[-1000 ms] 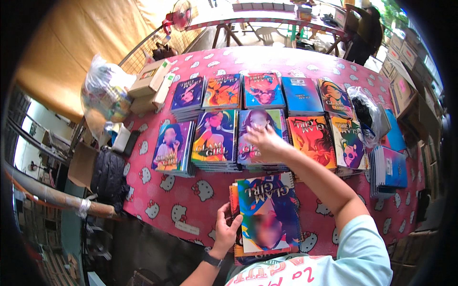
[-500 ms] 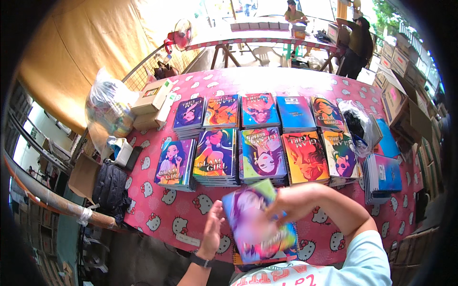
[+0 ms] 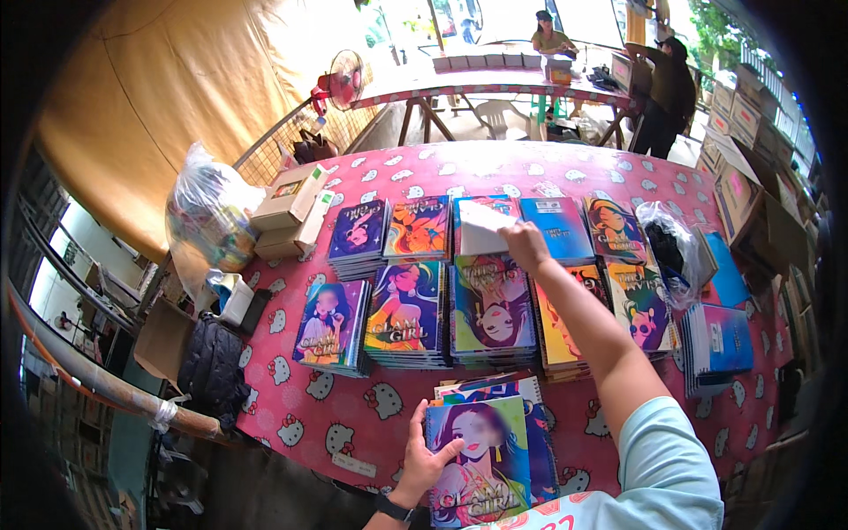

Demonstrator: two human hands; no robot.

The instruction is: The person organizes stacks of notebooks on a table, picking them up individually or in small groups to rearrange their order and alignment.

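Glossy printed card covers on the notebook stacks [image 3: 408, 311], wire spiral binding on the near stack [image 3: 491, 389] (partly hidden), smooth patterned plastic tablecloth [image 3: 329, 422], crinkled clear plastic bag [image 3: 205, 216], matt brown cardboard boxes [image 3: 287, 205], dull tan canvas awning [image 3: 163, 97]

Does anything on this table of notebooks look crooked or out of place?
The near pile of spiral notebooks sits fanned and skewed, while the other stacks are square. The right hand holds a notebook tilted above the back row.

notebook stacks [image 3: 459, 283] in two rows on table [image 3: 309, 424], plastic bag [image 3: 208, 216] left
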